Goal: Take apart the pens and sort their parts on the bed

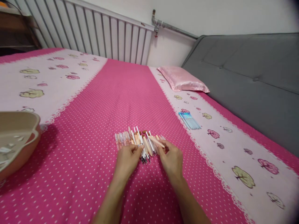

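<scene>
A pile of slim pens lies on the pink dotted bedspread in front of me, white pens (148, 146) with dark tips in its middle. My right hand (172, 157) pinches a peach-coloured pen (157, 141) that slants above the pile's right side. My left hand (129, 157) is closed at the near left of the pile, thumb and finger pinched on a thin white pen (139, 136). Beyond its knuckles sit clear-and-pink pens (122, 139) side by side. Small brown pieces (144, 132) show at the back of the pile.
To the right, a row of blue pens (189, 120) lies on the bedspread (121, 90). A beige basin (35, 137) with small pale pieces inside stands at the left. Farther back are a pink pillow (183, 78), a grey padded headboard (245, 62) and a white radiator (100, 31).
</scene>
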A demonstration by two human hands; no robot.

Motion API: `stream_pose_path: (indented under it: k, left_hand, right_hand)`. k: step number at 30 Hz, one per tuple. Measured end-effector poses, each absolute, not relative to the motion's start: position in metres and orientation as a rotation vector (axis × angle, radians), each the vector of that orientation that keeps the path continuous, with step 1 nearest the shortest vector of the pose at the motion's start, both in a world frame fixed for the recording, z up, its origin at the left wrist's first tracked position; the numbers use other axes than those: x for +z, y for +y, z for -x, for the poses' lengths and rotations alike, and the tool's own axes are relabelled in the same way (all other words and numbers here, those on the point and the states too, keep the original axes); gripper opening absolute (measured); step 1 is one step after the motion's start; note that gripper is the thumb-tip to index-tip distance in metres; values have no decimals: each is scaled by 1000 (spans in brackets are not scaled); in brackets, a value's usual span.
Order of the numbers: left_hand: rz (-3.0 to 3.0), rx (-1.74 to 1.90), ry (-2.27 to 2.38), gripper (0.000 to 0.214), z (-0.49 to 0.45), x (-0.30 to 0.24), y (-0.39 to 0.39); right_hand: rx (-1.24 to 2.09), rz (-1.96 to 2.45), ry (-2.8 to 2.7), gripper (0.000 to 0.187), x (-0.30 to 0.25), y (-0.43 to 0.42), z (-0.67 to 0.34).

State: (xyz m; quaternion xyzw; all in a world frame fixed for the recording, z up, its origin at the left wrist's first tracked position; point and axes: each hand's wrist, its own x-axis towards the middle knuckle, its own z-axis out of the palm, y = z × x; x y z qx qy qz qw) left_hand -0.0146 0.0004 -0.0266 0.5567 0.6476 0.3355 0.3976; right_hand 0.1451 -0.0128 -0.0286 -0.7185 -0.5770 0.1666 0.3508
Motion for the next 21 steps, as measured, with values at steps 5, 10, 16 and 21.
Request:
stream_pose_path:
  k: [5, 10, 16, 21]
  left_hand:
    - [-1558, 779, 1722, 49, 10, -28, 0]
    - [-1550, 713, 1747, 53, 14, -26, 0]
    - [-1501, 822, 1762, 50, 20, -23, 2]
    - [-1385, 939, 1691, 51, 24, -26, 3]
  right_hand:
    - [277, 1802, -1597, 34, -28, -13, -143]
    - [340, 1950, -1403, 43, -21, 5, -180]
    - [101, 2317, -1378, 69, -37, 55, -262]
    - [82, 2477, -1306, 87, -48, 89, -314]
